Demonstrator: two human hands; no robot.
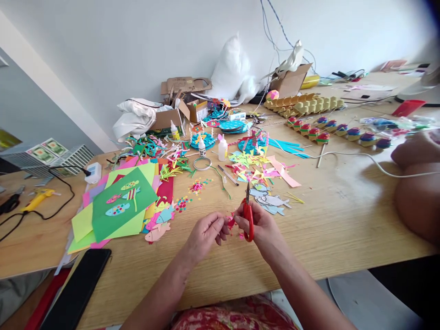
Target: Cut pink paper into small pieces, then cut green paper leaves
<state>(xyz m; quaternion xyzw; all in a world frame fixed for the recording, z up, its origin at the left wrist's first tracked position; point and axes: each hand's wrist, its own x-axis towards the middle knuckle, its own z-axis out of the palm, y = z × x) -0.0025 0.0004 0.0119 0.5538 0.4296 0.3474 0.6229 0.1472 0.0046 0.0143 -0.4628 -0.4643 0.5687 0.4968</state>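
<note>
Red-handled scissors (249,219) sit in my right hand (263,225), their blades pointing up and away from me. My left hand (210,228) is closed, its fingertips pinching a small piece of red-pink paper (230,222). The right fingertips reach close to that same piece; whether they touch it I cannot tell. Tiny pink scraps (241,236) lie on the table beneath the hands. Just beyond the scissors are grey paper fish (273,201). To the left, several coloured paper fish (157,232) lie beside the paper sheets.
A green sheet (99,215) with decorated fish tops a paper stack at left. Behind are glue bottles (222,149), paper strips (252,166) and a tape ring (202,163). A black phone (79,284) lies front left. A white cable (364,169) crosses the right; another person's arm (415,197) rests there.
</note>
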